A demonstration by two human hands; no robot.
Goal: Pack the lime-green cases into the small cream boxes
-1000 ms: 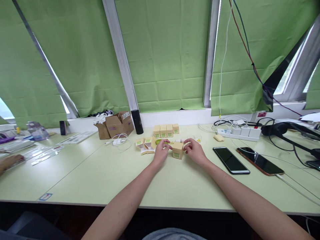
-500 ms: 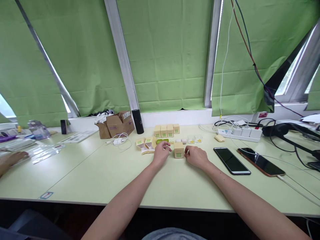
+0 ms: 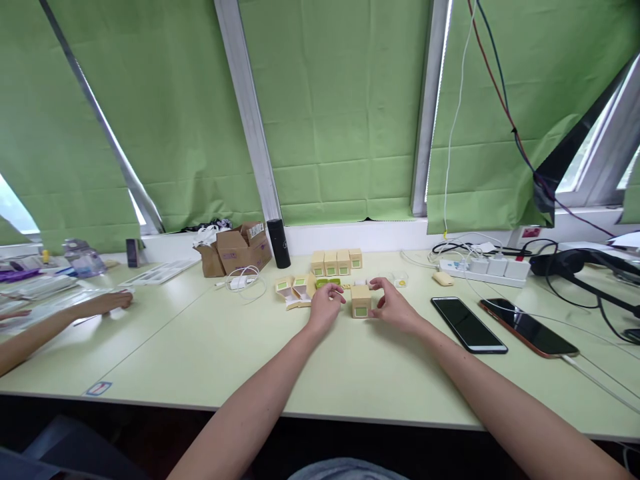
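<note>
A small tan box with a green label (image 3: 361, 302) stands upright on the pale green table (image 3: 210, 347). My right hand (image 3: 395, 305) curls round its right side, thumb and fingers at the box's top edge. My left hand (image 3: 326, 309) rests just left of the box, fingers loosely bent, next to a small green item (image 3: 327, 283). Behind stand a row of several closed tan boxes (image 3: 336, 261) and two open ones (image 3: 294, 289) lying on the table.
Two phones (image 3: 469, 324) (image 3: 529, 327) lie to the right, with a power strip (image 3: 487, 267) and cables behind. A brown carton (image 3: 235, 249) and black cylinder (image 3: 279, 243) sit left of centre. Another person's hand (image 3: 103, 303) reaches in at far left.
My right hand lifted from beside the box to grasp its top right edge. The other person's hand at the far left reached further across the table.
</note>
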